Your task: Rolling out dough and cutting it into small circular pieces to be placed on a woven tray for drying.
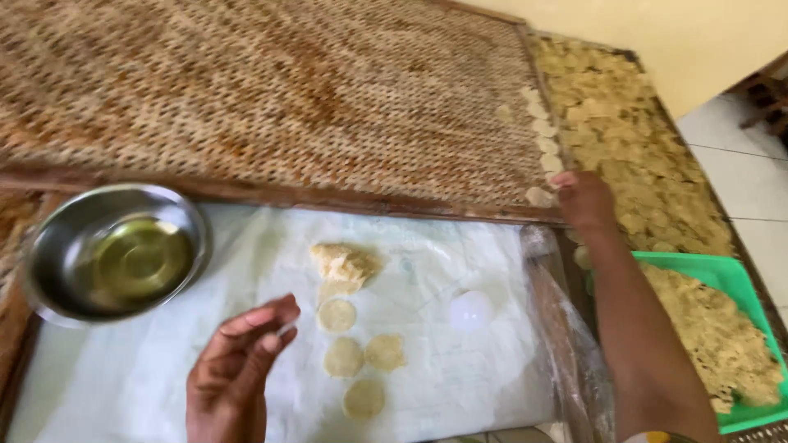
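I see my right hand [584, 199] laying a dough disc [539, 197] on the woven tray [271, 90], fingers seemingly pinched. My left hand [238, 369] hovers half-open, empty, near flattened discs [361, 357] on the plastic sheet [460, 369].

This looks like a small home food-making workspace where crackers are made by hand. Large woven drying mats [271, 90] in wooden frames fill the far side, one spread with pale dried chips [632, 139]. A white plastic sheet [460, 369] carries a dough lump [345, 262] and flattened dough discs [361, 369], with a steel oil bowl [115, 250] at its left edge, and a tiled floor [747, 164] at right.
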